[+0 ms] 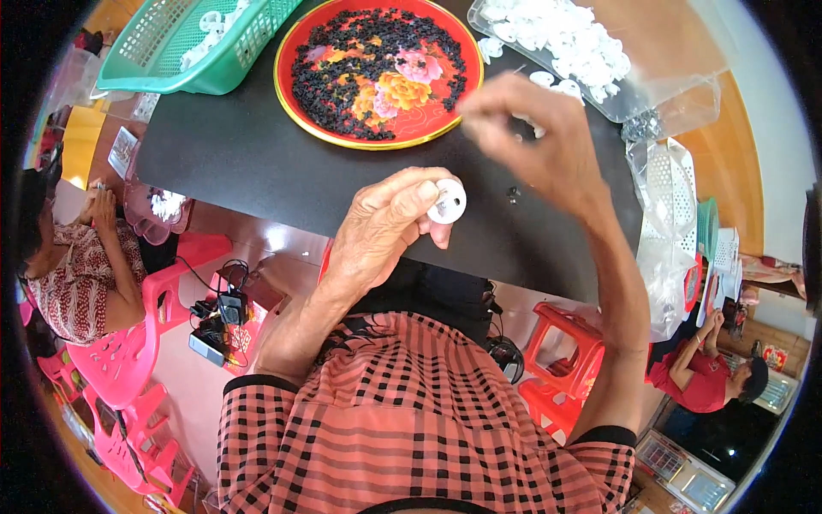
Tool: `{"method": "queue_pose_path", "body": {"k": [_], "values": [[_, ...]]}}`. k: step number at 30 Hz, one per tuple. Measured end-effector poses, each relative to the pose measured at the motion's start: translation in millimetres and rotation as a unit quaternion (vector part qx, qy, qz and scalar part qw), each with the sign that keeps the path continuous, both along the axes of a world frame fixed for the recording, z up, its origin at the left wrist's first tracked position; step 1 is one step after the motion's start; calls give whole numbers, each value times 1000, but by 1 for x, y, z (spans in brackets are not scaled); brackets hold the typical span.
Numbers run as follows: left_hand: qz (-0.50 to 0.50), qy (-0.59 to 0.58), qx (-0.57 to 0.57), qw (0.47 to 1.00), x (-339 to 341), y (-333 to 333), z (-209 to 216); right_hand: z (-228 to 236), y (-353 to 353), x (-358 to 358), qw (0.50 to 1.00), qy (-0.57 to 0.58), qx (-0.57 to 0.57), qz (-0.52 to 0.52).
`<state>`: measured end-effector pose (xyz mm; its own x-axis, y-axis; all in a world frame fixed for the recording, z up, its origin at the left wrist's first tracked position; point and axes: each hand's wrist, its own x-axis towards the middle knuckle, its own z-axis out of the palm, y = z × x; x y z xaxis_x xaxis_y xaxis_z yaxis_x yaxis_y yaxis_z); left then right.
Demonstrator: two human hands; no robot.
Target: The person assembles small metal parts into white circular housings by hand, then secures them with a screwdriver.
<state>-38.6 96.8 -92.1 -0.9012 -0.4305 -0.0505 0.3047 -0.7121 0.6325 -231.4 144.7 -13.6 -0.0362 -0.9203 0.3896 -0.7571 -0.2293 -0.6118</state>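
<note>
My left hand (385, 218) pinches a small round white plastic part (451, 201) with a dark hole in it, above the near side of the dark table. Off to the right, my right hand (539, 133) is in the air with curled fingers, beside the rim of a red flowered tray (374, 144). Motion blurs its fingertips, so whether they hold anything is unclear. Many small black parts (342, 51) lie scattered in the tray. A few tiny metallic pieces (514, 195) sit on the table below my right hand.
A green basket (180, 81) with white parts stands at the far left. At the far right, a clear container (616, 107) holds a heap of white plastic parts (565, 38). Red stools (561, 351) and pink chairs (120, 360) surround the table. Other people sit left and right.
</note>
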Motion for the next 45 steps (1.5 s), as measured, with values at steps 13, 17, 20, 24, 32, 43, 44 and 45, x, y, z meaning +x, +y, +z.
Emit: {"method": "queue_pose_path", "body": {"k": [13,17,20,24,32,43,44,45], "values": [[-22,-35,-40,998,0,-5,-3,-46,-90,-33,965,256,23,60],[-40,-20,-77,996,1,-9,-5,-38,-81,-29,989,98,91,69],[-43,-20,-84,995,1,-9,-6,-25,-79,-32,990,68,121,19],[-47,-17,-92,994,1,-10,-6,-29,-81,-41,989,114,88,21],[-51,-35,-72,995,0,-10,-1,-39,-83,-27,977,184,69,82],[-51,-41,-85,994,-1,-12,1,-44,-79,-22,989,103,85,63],[-55,-43,-87,994,0,-12,1,-45,-79,-21,989,103,85,64],[-54,-44,-87,994,0,-12,1,-46,-78,-20,991,95,72,67]]}}
